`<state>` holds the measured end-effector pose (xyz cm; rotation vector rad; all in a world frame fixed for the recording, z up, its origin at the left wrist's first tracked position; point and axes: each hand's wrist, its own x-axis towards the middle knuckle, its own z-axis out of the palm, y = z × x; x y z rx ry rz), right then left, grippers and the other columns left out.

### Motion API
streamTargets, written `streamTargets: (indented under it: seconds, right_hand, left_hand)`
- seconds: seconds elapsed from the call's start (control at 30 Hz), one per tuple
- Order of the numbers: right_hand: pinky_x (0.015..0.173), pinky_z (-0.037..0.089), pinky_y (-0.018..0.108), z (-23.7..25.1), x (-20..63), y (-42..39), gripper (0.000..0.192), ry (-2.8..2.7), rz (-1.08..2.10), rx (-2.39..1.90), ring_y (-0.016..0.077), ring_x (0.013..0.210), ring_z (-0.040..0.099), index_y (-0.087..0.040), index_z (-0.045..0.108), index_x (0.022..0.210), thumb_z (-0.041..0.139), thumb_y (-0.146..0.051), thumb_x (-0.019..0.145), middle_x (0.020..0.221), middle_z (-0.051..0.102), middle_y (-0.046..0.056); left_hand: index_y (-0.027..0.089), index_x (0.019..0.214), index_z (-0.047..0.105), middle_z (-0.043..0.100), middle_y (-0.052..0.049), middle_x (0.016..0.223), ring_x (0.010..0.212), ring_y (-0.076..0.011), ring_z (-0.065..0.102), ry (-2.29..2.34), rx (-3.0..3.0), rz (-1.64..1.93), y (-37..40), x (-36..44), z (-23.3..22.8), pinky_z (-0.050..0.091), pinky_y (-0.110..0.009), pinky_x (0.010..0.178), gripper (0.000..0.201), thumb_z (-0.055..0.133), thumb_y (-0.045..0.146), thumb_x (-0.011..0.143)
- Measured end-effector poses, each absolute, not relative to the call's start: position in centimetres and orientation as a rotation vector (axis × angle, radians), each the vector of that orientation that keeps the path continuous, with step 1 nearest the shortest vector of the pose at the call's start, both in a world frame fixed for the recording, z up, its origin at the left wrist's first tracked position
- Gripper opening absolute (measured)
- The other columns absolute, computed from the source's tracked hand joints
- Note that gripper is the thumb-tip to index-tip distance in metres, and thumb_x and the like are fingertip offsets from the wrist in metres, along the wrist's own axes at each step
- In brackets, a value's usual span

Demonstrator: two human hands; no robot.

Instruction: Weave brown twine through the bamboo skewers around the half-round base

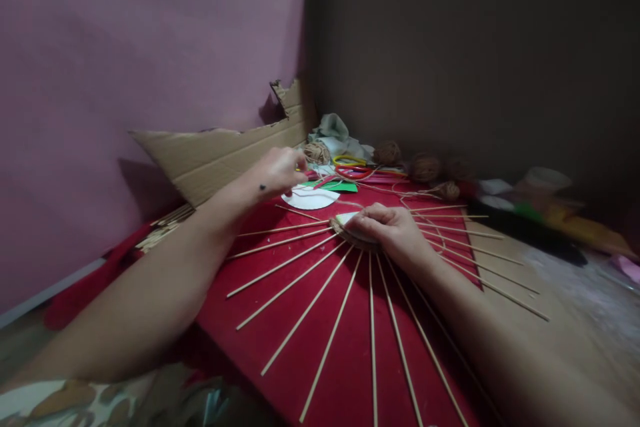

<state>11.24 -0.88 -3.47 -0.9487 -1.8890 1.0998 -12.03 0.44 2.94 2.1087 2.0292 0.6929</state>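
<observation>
Thin wooden sticks (336, 335) fan out like rays from a small half-round hub (357, 240), wrapped with what looks like twine along its rim. My right hand (393, 230) is closed on the hub's white top, thumb and fingers pinched together. Farther back and to the left, my left hand (283, 170) hangs over a white half-round piece (310, 197), its fingers curled in. What those fingers hold, if anything, is hidden. Strands of twine (423, 208) run loosely across the red cloth (345, 373) near the sticks.
Behind the hands lie yellow-handled scissors (350, 161), red-handled scissors (354, 172), a green sheet (345, 186) and several twine balls (387, 152). Cardboard (225, 157) leans on the pink wall. A bundle of sticks (163, 227) lies left; a pale cup (543, 183) stands right.
</observation>
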Motion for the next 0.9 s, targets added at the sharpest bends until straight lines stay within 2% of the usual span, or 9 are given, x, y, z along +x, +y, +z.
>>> streamTargets:
  seconds: [0.1,0.17,0.23,0.3,0.43,0.5,0.63,0.77,0.9]
  right_hand:
    - [0.060,0.038,0.028,-3.2,11.5,-0.9,0.032,-1.861,1.168,-0.956,0.0150,0.063,0.054,-0.015,0.072,0.070,0.060,-0.044,0.074,0.066,0.065,0.005]
    - [0.059,0.036,0.027,-3.1,11.7,-0.9,0.033,-1.850,1.175,-0.946,0.0137,0.060,0.052,-0.015,0.071,0.065,0.059,-0.044,0.075,0.063,0.064,0.004]
    - [0.059,0.035,0.027,-3.0,11.8,-0.9,0.032,-1.827,1.182,-0.929,0.0126,0.059,0.051,-0.015,0.070,0.061,0.058,-0.042,0.075,0.060,0.063,0.003]
    - [0.058,0.034,0.026,-3.0,11.8,-0.8,0.032,-1.813,1.191,-0.907,0.0116,0.057,0.049,-0.015,0.069,0.058,0.058,-0.039,0.076,0.057,0.061,0.002]
    - [0.059,0.036,0.026,-3.1,12.0,-0.7,0.032,-1.775,1.282,-0.824,0.0120,0.057,0.051,-0.015,0.069,0.058,0.059,-0.041,0.076,0.058,0.063,0.002]
    - [0.060,0.036,0.026,-3.2,12.1,-0.7,0.033,-1.772,1.315,-0.791,0.0121,0.058,0.052,-0.015,0.069,0.060,0.060,-0.042,0.077,0.059,0.063,0.002]
    - [0.059,0.036,0.025,-3.2,12.2,-0.6,0.033,-1.819,1.341,-0.752,0.0115,0.058,0.051,-0.015,0.071,0.063,0.060,-0.043,0.077,0.060,0.063,0.002]
    - [0.058,0.037,0.026,-3.1,12.3,-0.5,0.033,-1.834,1.408,-0.727,0.0121,0.058,0.052,-0.013,0.071,0.065,0.061,-0.043,0.076,0.061,0.064,0.004]
    - [0.057,0.037,0.026,-2.7,12.3,-0.7,0.032,-1.856,1.393,-0.740,0.0121,0.058,0.051,-0.014,0.071,0.065,0.061,-0.042,0.075,0.061,0.063,0.004]
  left_hand:
    - [0.017,0.095,0.059,0.059,0.002,0.066,0.050,-0.0097,0.053,2.140,2.000,1.450,0.1,-12.9,2.4,0.037,-0.023,0.049,0.027,0.062,0.013,0.068]
    - [0.018,0.093,0.056,0.057,0.003,0.068,0.048,-0.0067,0.051,1.876,1.856,1.909,-0.7,-13.0,2.2,0.036,-0.021,0.045,0.021,0.059,0.011,0.073]
    - [0.018,0.088,0.055,0.053,0.005,0.063,0.046,-0.0053,0.051,1.510,1.821,2.126,-2.5,-12.5,2.3,0.037,-0.020,0.044,0.010,0.056,0.014,0.080]
    - [0.017,0.087,0.059,0.054,0.005,0.060,0.049,-0.0060,0.052,1.289,1.974,2.043,-4.7,-11.5,2.5,0.042,-0.020,0.047,0.006,0.055,0.016,0.082]
    - [0.018,0.085,0.067,0.066,0.000,0.072,0.064,-0.0098,0.060,1.064,2.427,0.928,-7.7,-9.2,2.4,0.047,-0.021,0.060,0.009,0.059,0.019,0.082]
    - [0.017,0.089,0.068,0.069,-0.002,0.081,0.072,-0.0118,0.061,1.099,2.506,0.648,-7.5,-8.3,1.5,0.047,-0.023,0.067,0.013,0.056,0.019,0.084]
    - [0.014,0.103,0.063,0.065,-0.006,0.086,0.075,-0.0146,0.058,1.422,2.586,0.692,-4.9,-7.5,-0.8,0.044,-0.027,0.069,0.023,0.054,0.018,0.083]
    - [0.015,0.082,0.066,0.059,-0.005,0.081,0.074,-0.0141,0.054,1.333,2.683,0.571,-3.7,-8.1,-1.8,0.043,-0.026,0.070,0.015,0.052,0.021,0.085]
    - [0.015,0.081,0.064,0.058,-0.006,0.085,0.078,-0.0150,0.054,1.312,2.665,0.581,-4.9,-9.2,-1.6,0.044,-0.027,0.073,0.017,0.050,0.023,0.087]
